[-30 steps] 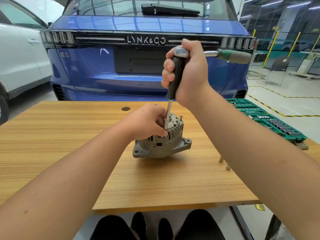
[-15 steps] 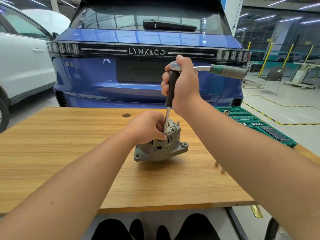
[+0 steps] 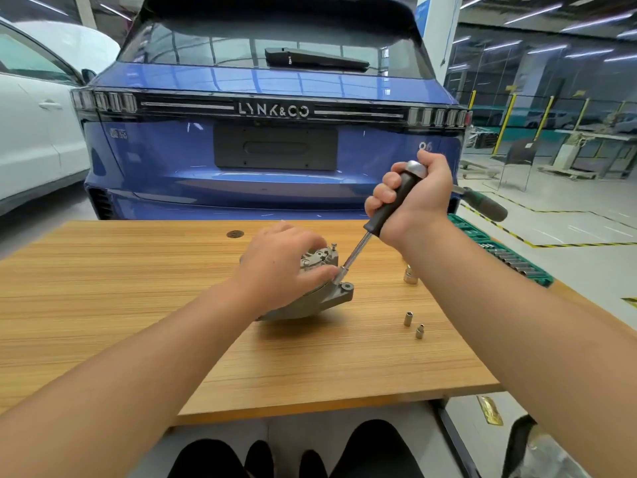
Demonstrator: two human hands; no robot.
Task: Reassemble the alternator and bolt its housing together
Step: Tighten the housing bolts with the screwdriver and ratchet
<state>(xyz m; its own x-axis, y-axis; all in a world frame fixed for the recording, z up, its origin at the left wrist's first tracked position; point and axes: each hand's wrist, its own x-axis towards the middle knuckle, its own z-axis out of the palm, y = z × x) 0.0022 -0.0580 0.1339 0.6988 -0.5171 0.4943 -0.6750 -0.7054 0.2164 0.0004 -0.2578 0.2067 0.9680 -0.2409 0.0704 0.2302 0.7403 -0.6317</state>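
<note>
Since half a second ago grey cast-metal alternator (image 3: 310,294) tips on wooden table (image 3: 138,305) under flat left hand (image 3: 279,267), right hand (image 3: 410,198) fisting black-handled nut driver (image 3: 389,205) now slanted; off-axis socket may slip, housing may skid.

A wooden table (image 3: 138,305) with a small round dark fitting (image 3: 235,233) near its far edge stands behind a blue car (image 3: 275,139) whose tailgate reads LYNK&CO, and a white car (image 3: 31,125) is parked to the left of it. At the table's far right edge lies a green socket tray (image 3: 510,260), while three loose sockets stand on the wood: a larger one (image 3: 410,274) near the tray and two small ones (image 3: 408,319) (image 3: 420,331) closer in, just beside each other. Farther right, yellow posts (image 3: 504,124) and what may be workbenches (image 3: 593,150) line the grey floor, marked with yellow-black tape (image 3: 565,243).
</note>
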